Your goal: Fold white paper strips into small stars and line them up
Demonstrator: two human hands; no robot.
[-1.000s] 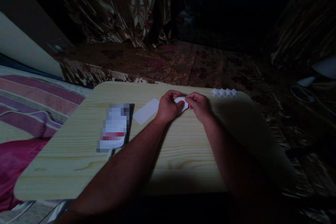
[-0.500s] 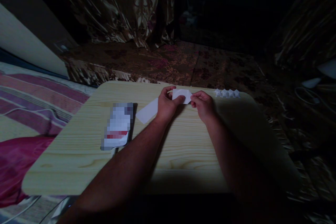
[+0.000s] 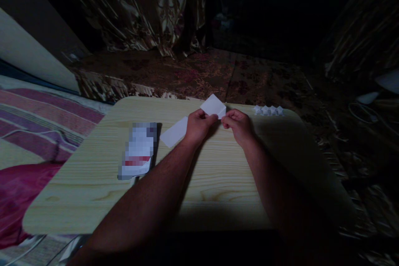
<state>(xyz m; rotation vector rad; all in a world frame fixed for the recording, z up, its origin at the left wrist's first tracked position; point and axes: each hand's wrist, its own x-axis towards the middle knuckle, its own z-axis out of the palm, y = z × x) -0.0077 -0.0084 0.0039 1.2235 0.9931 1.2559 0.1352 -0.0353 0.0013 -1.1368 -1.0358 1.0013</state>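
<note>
My left hand [image 3: 197, 126] and my right hand [image 3: 237, 124] meet above the far middle of a light wooden table [image 3: 218, 174]. Both pinch a small white paper piece [image 3: 213, 107], which sticks up tilted between the fingertips. The left fingers grip its lower left part and the right fingers grip its lower right corner. A flat white paper strip [image 3: 173, 131] lies on the table just left of my left hand.
A row of small white folded paper stars [image 3: 268, 110] sits at the table's far right edge. A white and red packet [image 3: 137, 150] lies to the left. A striped blanket [image 3: 40, 124] is on the left and dark patterned fabric [image 3: 193, 72] lies behind.
The paper piece was held low between both hands. It now stands raised and tilted above the fingertips, and my hands have drawn close together again.
</note>
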